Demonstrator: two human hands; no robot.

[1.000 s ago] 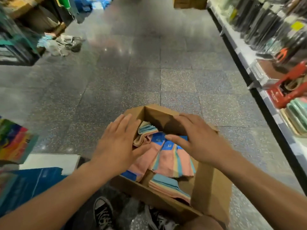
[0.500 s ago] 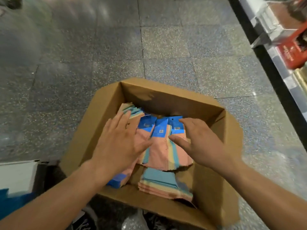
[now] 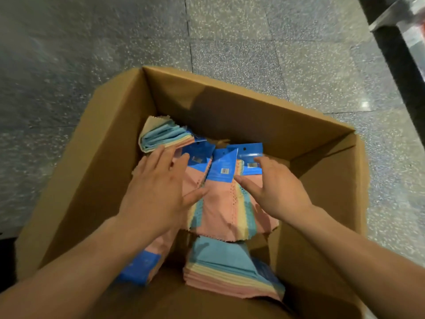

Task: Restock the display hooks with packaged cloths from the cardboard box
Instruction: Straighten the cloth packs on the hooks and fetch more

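An open cardboard box (image 3: 108,157) fills the view on the floor. Inside lie packaged cloths (image 3: 220,203) in pink, yellow and teal with blue header cards (image 3: 224,168). My left hand (image 3: 156,189) rests flat, fingers spread, on the left packs. My right hand (image 3: 273,187) hovers with fingers apart over the right packs, thumb touching the middle pack. A folded bundle (image 3: 163,134) lies at the far left corner, and another stack (image 3: 227,270) sits near the front. Neither hand has closed around a pack.
Grey speckled floor tiles (image 3: 230,42) surround the box. A dark shelf base (image 3: 400,65) with a metal edge runs along the upper right. The display hooks are out of view.
The view has tilted down and come closer to the box. Both hands have sunk deeper inside and settled on the packs with blue cards.
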